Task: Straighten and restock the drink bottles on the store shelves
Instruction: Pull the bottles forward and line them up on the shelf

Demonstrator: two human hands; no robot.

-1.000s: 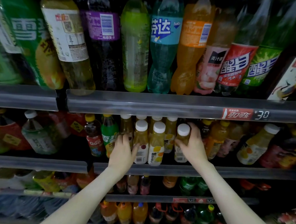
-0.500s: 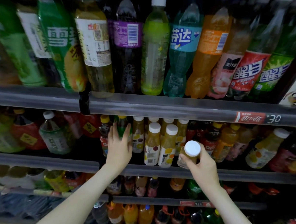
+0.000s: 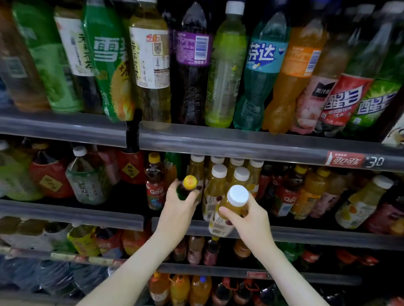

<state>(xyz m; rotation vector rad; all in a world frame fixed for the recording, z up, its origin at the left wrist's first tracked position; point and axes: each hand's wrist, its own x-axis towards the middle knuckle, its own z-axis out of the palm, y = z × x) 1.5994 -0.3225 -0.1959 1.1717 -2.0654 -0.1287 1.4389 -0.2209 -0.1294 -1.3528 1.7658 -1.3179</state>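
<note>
Dim store shelving, tiers packed with drinks. Right hand (image 3: 251,219) is curled round a white-capped juice bottle (image 3: 234,203): orange-yellow liquid, pale printed label, tilted forward, base out past the second shelf's front rail (image 3: 321,237). Left hand (image 3: 179,211) grips a dark green bottle (image 3: 185,187) with a yellow cap, just beside it. Matching juice row (image 3: 218,185) stands just behind both. Dark open space on that shelf lies between the Qoo bottle (image 3: 155,190) and the green tea bottle (image 3: 86,180). Red price tag (image 3: 344,159) is on the rail above.
</note>
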